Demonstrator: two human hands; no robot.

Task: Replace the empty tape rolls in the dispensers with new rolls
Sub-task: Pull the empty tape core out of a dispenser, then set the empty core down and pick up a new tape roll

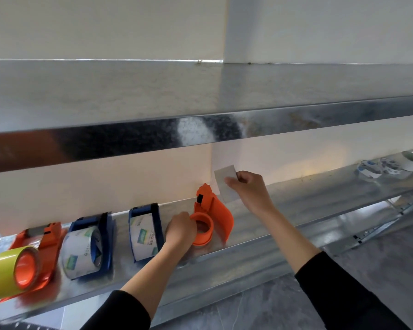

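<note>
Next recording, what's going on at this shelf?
A person works at a metal shelf with four tape dispensers lying in a row. The left hand grips the hub of the right-most orange dispenser, and the right hand pinches a pale strip of tape held up beside its cutter end. The left blue dispenser, the right blue dispenser and the far-left orange dispenser carry rolls.

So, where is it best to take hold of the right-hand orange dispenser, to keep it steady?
Probably its curved handle, coming from the right. That broad flap stands clear on that side, while the left hand holds the hub from the left and the cutter head is at the back.
</note>
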